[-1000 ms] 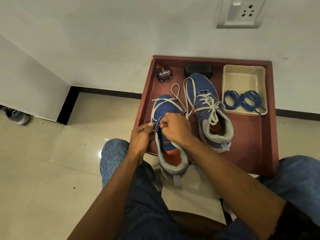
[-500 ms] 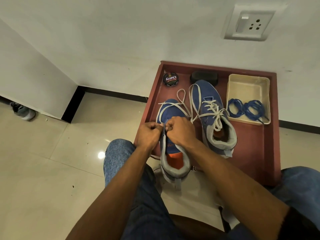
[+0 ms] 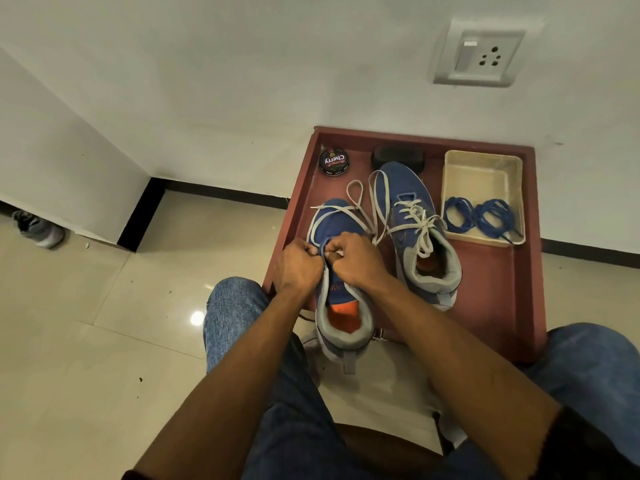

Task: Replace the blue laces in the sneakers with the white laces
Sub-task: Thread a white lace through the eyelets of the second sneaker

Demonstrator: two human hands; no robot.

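The white lace point(image 3: 360, 211) is being threaded into the left sneaker point(image 3: 341, 299) on the tray point(image 3: 498, 306), pinched at the eyelets by the curled left hand point(image 3: 300, 263) and right hand point(image 3: 356, 259); next, careful feeding through the following eyelet is judged necessary.

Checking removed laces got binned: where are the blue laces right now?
In the head view, the blue laces lie coiled at the near end of the beige tray, on the right of the red-brown table, just right of the laced sneaker.
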